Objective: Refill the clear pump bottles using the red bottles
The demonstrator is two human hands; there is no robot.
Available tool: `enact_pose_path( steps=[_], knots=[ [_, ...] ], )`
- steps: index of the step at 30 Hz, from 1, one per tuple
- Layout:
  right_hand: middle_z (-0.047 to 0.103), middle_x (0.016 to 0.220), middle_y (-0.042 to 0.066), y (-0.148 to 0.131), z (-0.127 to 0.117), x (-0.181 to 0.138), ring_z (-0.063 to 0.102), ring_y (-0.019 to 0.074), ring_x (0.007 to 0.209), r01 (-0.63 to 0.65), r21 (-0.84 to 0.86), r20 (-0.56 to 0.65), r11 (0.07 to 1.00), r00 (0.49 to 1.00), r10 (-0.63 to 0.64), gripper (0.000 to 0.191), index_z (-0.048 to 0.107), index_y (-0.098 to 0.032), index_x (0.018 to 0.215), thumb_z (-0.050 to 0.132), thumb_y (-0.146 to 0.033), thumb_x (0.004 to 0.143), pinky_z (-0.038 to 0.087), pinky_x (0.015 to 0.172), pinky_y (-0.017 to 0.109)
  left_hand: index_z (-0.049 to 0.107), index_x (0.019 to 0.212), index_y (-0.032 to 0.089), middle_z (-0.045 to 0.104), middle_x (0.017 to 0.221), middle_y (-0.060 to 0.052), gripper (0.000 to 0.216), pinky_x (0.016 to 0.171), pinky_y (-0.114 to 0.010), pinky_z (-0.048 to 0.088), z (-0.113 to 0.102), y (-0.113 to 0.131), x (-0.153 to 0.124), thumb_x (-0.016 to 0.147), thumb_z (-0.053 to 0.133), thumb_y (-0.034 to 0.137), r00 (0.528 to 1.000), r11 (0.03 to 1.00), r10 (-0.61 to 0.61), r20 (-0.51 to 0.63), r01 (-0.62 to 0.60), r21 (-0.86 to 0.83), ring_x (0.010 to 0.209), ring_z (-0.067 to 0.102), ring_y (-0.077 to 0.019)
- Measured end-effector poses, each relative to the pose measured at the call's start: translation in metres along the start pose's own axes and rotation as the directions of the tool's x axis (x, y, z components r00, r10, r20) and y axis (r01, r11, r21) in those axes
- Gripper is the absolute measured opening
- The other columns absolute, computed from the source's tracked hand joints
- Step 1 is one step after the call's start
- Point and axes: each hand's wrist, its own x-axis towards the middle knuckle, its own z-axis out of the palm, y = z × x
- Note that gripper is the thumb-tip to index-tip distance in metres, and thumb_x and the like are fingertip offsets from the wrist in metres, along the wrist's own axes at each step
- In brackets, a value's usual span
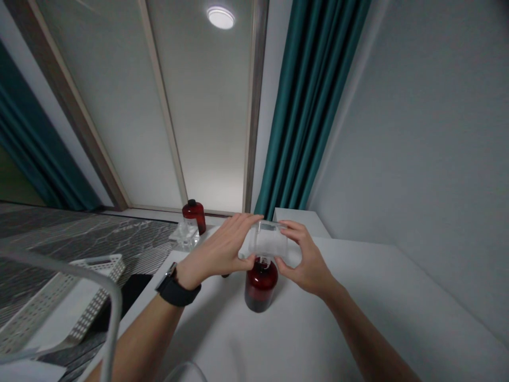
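Between my two hands is a clear, see-through container [269,239], lying on its side in the air. My left hand [228,244], with a dark watch on its wrist, grips its left end between thumb and fingers. The fingers and thumb of my right hand [304,262] close on its right end. Right below it a dark red bottle [261,291] stands upright on the white table [314,323]. Its clear neck shows just under the container; whether the two touch, I cannot tell.
Another dark red bottle [194,215] with a black cap stands at the table's far left. Beside it is a clear plastic object [186,235]. A white perforated basket [104,289] sits lower left, and a grey curved tube [115,313] crosses the near left. Behind hang teal curtains [310,106].
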Motion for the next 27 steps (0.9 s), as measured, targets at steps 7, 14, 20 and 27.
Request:
enact_pose_path(
  steps=[7,14,20,27],
  knots=[
    [0.048,0.129,0.011,0.016,0.013,-0.008,0.052,0.0235,0.124,-0.219,0.229,-0.067,0.948,0.968,0.24,0.051,0.048,-0.024,0.126,0.066,-0.016,0.079,0.053,0.101,0.046,0.022,0.152,0.022,0.05,0.142,-0.016,0.074,0.106,-0.053,0.044,0.007,-0.011,-0.003,0.09,0.061,0.031,0.998,1.0,-0.005,-0.067,0.003,-0.03,0.128,0.049,-0.0309],
    [0.057,0.118,0.008,0.034,0.023,-0.02,0.059,0.0228,0.113,-0.463,0.446,-0.07,0.766,0.835,0.545,0.043,0.05,-0.025,0.115,0.072,-0.033,0.078,0.055,0.094,0.043,0.041,0.142,0.022,0.057,0.131,-0.013,0.051,0.103,-0.05,0.047,-0.002,-0.002,-0.005,0.093,0.056,0.027,0.98,0.999,-0.023,-0.198,0.017,-0.031,0.121,0.055,-0.0288],
    [0.061,0.109,0.006,0.039,0.019,-0.04,0.063,0.0215,0.101,-0.583,0.548,-0.095,0.599,0.669,0.738,0.048,0.053,-0.023,0.108,0.077,-0.042,0.071,0.056,0.084,0.037,0.052,0.127,0.021,0.063,0.12,-0.011,0.035,0.095,-0.046,0.05,0.005,0.007,-0.011,0.092,0.056,0.024,0.972,0.999,-0.023,-0.233,0.017,-0.028,0.111,0.06,-0.0276],
    [0.063,0.097,0.004,0.041,0.013,-0.077,0.066,0.0196,0.083,-0.637,0.573,-0.118,0.516,0.559,0.821,0.044,0.054,-0.022,0.104,0.071,-0.051,0.076,0.059,0.071,0.037,0.051,0.121,0.02,0.062,0.113,-0.011,0.037,0.091,-0.045,0.051,0.038,0.015,-0.043,0.087,0.061,0.027,0.958,0.978,-0.171,-0.231,0.136,-0.161,0.105,0.06,-0.0271]
  ],
)
